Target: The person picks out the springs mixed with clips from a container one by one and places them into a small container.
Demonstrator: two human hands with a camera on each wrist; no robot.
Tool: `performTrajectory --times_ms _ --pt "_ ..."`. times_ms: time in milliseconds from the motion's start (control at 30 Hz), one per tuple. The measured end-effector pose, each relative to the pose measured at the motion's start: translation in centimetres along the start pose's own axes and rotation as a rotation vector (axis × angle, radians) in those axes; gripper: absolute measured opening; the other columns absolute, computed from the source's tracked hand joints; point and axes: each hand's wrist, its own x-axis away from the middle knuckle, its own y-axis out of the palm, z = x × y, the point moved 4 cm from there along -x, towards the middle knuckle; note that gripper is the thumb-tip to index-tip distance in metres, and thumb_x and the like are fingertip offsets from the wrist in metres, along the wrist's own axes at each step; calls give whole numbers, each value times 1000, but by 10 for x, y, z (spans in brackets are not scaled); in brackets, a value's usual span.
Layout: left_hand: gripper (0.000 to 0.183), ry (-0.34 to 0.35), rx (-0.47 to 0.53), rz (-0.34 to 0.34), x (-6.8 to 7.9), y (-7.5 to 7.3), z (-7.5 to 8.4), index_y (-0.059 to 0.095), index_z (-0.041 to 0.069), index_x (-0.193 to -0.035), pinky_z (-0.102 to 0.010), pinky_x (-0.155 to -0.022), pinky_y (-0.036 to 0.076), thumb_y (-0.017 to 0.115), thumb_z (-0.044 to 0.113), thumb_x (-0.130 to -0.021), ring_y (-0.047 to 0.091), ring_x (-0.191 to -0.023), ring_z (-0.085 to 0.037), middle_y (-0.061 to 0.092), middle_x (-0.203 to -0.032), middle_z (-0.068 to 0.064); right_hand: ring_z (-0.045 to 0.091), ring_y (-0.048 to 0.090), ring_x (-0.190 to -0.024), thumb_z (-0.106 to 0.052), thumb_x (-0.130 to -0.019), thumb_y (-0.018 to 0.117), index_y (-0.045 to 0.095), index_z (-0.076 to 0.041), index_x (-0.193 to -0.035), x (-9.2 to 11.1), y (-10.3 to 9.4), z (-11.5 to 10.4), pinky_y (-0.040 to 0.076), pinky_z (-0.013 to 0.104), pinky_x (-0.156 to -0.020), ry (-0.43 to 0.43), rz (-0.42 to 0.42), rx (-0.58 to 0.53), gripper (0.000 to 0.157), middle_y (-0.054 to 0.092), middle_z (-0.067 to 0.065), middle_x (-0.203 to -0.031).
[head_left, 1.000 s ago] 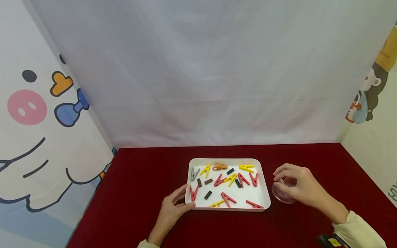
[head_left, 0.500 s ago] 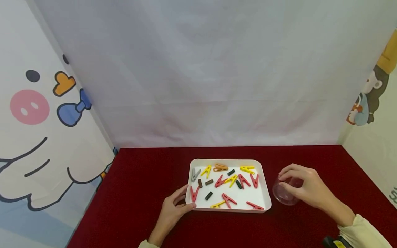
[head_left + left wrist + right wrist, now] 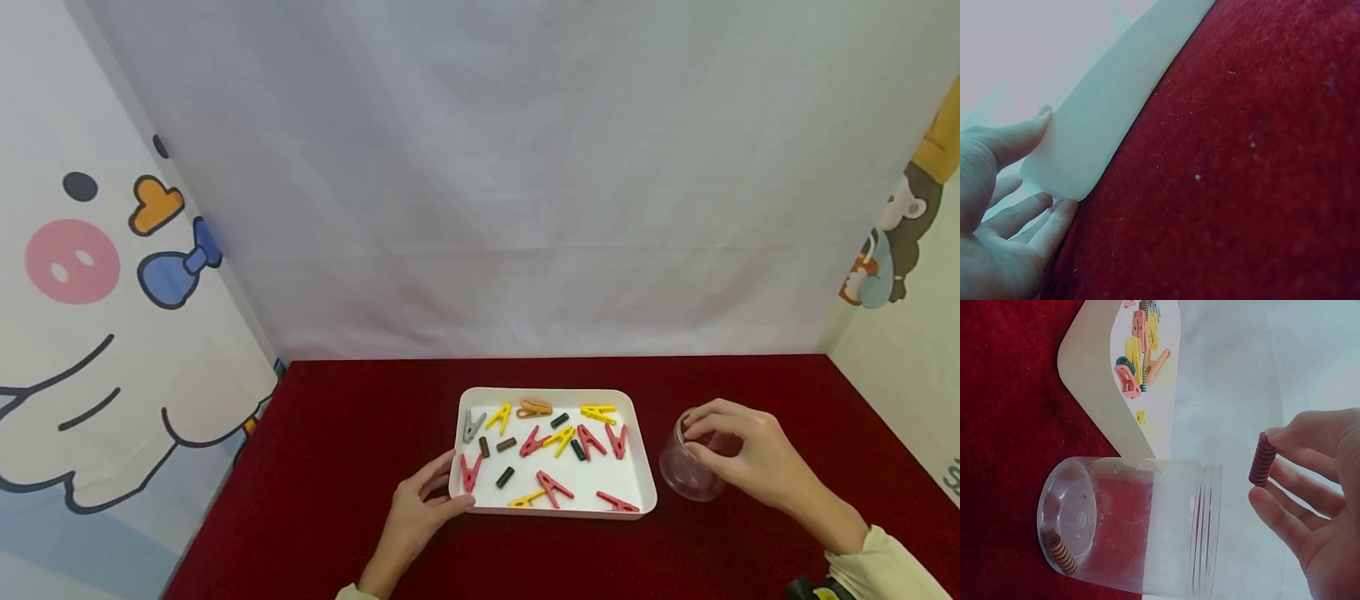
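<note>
right hand (image 3: pixel 756 454) shifted slightly rightward above clear jar (image 3: pixel 1172 531).
grip clamped on dark red coil (image 3: pixel 1263 460); from here, left hand (image 3: pixel 420 504) pinches white tray's (image 3: pixel 596 473) corner.

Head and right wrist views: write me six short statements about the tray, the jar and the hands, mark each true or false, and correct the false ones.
1. The left hand holds a corner of the tray. True.
2. A brown spring lies inside the clear jar. True.
3. The clear jar stands to the left of the tray. False: it stands to the right.
4. The right hand pinches a dark red spring. True.
5. The dark red spring rests inside the clear jar. False: it is held outside it.
6. Every clothespin in the tray is red. False: there is also a grey clothespin, for one.
</note>
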Motion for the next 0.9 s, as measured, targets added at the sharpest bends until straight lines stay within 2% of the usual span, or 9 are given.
performTrajectory --times_ms 300,600,900 --pt "68 -1 4 -3 1 0 1 53 8 -134 -25 -80 51 82 9 -73 53 -116 -31 53 -132 -16 6 60 -81 5 -59 83 69 -18 -78 3 -3 4 43 15 -61 3 20 20 33 67 1 -90" --pt "68 12 -10 -5 0 -1 -4 51 7 -136 -27 -80 51 81 9 -74 52 -117 -32 52 -133 -17 5 55 -66 5 -60 83 69 -16 -78 8 -3 10 42 15 -56 24 6 47 31 65 0 -87" --pt "68 0 -22 -7 0 -1 -3 52 9 -136 -28 -81 51 81 11 -75 52 -118 -31 52 -135 -14 3 51 -60 6 -59 82 68 -18 -77 10 -5 16 38 16 -51 36 12 55 33 64 0 -86"
